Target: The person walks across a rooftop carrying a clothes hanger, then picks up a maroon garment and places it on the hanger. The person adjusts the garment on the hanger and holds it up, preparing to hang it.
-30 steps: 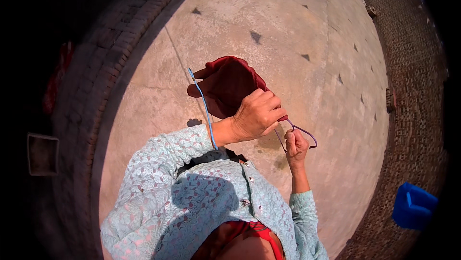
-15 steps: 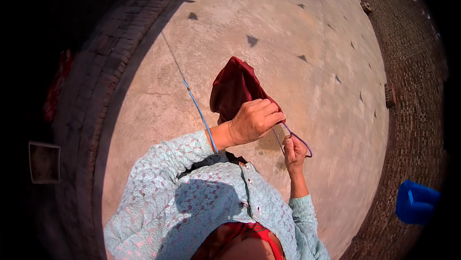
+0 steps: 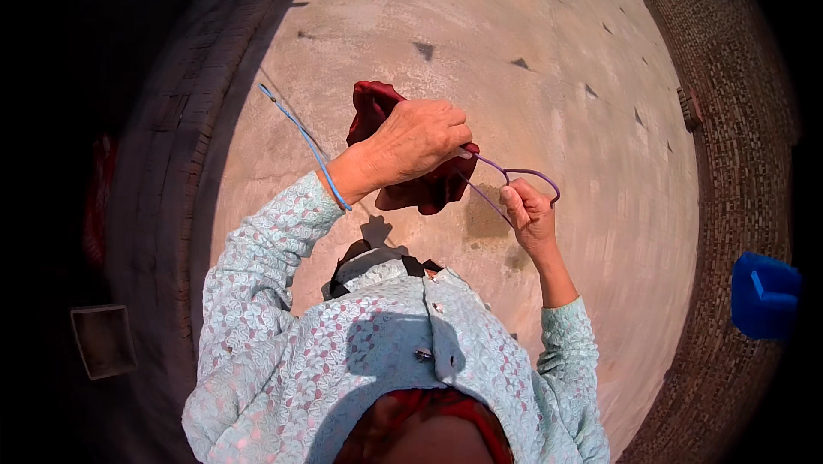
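Concrete floor (image 3: 549,78) beneath hanger (image 3: 514,177), cloth (image 3: 377,108)

The cloth (image 3: 403,151), spread wide a second ago, is now bunched tight under the left hand (image 3: 417,140). The hanger (image 3: 514,185) loop shows more plainly beside the right hand (image 3: 527,215) (both hands sit higher).

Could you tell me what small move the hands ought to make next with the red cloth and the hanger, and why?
Probably the left hand should draw the dark red cloth further along the purple wire hanger. The cloth is bunched under that hand at one end, while the right hand pinches the bare loop, so most of the hanger carries nothing.
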A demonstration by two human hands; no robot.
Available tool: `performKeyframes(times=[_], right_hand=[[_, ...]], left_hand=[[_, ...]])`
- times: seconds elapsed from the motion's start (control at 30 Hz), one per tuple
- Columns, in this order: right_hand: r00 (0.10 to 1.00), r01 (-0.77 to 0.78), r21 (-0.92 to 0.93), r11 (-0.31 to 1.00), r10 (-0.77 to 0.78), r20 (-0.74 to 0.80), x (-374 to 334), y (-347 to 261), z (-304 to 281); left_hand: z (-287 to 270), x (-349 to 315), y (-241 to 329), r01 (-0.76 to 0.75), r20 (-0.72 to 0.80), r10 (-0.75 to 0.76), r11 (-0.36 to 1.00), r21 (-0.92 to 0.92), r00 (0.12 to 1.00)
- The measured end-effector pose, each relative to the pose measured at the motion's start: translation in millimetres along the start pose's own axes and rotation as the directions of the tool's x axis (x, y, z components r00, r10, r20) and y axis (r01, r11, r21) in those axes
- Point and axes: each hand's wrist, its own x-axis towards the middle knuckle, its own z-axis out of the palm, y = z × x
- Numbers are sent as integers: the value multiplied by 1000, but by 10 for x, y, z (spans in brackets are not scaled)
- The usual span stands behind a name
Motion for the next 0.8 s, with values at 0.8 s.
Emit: performKeyframes(times=[0.8], right_hand=[[896, -218, 503, 836, 376, -237, 642, 924, 1029]], left_hand=[[-624, 306, 9, 248, -95, -267, 954, -171, 959]])
